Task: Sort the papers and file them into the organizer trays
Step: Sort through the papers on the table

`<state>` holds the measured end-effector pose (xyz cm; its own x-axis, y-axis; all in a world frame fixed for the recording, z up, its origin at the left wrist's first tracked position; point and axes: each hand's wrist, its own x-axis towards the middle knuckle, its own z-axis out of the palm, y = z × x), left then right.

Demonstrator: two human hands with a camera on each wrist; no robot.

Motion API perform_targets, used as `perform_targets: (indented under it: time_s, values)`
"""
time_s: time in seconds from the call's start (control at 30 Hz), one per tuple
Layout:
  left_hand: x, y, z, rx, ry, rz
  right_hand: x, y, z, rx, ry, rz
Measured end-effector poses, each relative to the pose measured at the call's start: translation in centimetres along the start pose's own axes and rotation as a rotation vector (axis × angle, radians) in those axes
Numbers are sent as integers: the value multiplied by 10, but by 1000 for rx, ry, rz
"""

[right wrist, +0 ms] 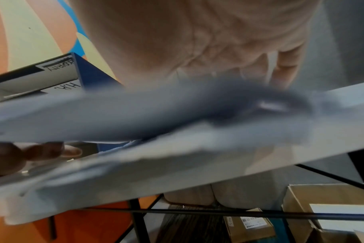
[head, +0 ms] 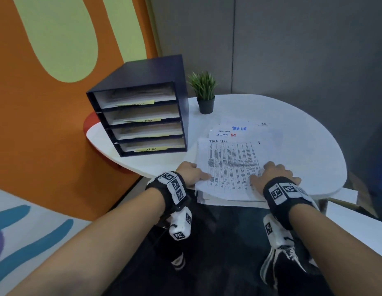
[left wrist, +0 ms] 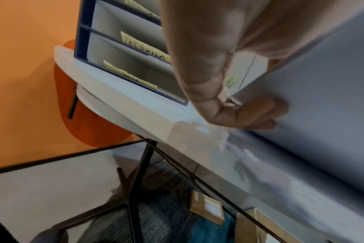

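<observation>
A dark blue organizer (head: 151, 71) with several trays, each holding papers and a yellow label (head: 151, 149), stands at the left of the white table (head: 303, 135). In front of me lies a stack of papers; its top sheet (head: 230, 163) is a printed table headed with handwriting. My left hand (head: 194, 174) pinches this sheet's left edge, thumb on top. In the left wrist view the fingers (left wrist: 256, 115) curl under the sheet (left wrist: 322, 115). My right hand (head: 275, 174) rests on the sheet's lower right part, fingers bent. The right wrist view is blurred by the paper (right wrist: 114, 115).
More sheets (head: 239, 129) with blue and red handwriting fan out behind the stack. A small potted plant (head: 204, 92) stands right of the organizer. Cardboard boxes (right wrist: 322, 205) sit on the floor under the table. An orange wall is at the left.
</observation>
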<state>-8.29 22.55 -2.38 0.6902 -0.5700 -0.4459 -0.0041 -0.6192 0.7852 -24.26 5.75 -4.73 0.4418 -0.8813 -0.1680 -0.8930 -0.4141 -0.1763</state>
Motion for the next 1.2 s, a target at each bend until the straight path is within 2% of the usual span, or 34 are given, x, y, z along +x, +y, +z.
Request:
perform_targets:
  time_s: [0.13, 0.3, 0.37, 0.43, 0.5, 0.53, 0.6, 0.67, 0.77, 0.83, 0.9, 0.97, 1.07, 1.2]
  values:
    - [-1, 0, -1, 6, -53, 36, -3, -3, 0, -21, -5, -15]
    - [-2, 0, 9, 122, -50, 212, -8, 3, -1, 62, 94, -56]
    - [1, 7, 19, 107, -24, 272, -13, 2, -4, 209, 183, -177]
    - [6, 17, 30, 58, -3, 279, -18, -1, -7, 267, 181, -397]
    - [12, 29, 41, 26, 5, 278, -24, -4, -6, 172, 34, -577]
    - [13, 35, 44, 25, -8, 293, -25, -3, -3, 102, -51, -611]
    - [18, 42, 49, 36, -83, 336, -20, 0, 5, -15, -139, -595]
    - [22, 44, 48, -14, -179, 342, -15, 4, 7, -44, -135, -574]
    - [29, 47, 42, -243, -279, 243, -15, 13, -5, 133, -100, -565]
    - [37, 48, 37, -285, -219, 210, -18, 18, -15, 313, -57, -449]
    - [48, 44, 35, -183, -4, 231, -19, 20, -19, 441, 10, -351]
    - [61, 36, 35, 35, 197, 241, -18, 19, -20, 490, 94, -312]
    - [69, 29, 40, 293, 239, 201, -17, 20, -24, 546, 198, -238]
    - [68, 29, 53, 648, 233, 222, -13, 20, -25, 621, 247, -111]
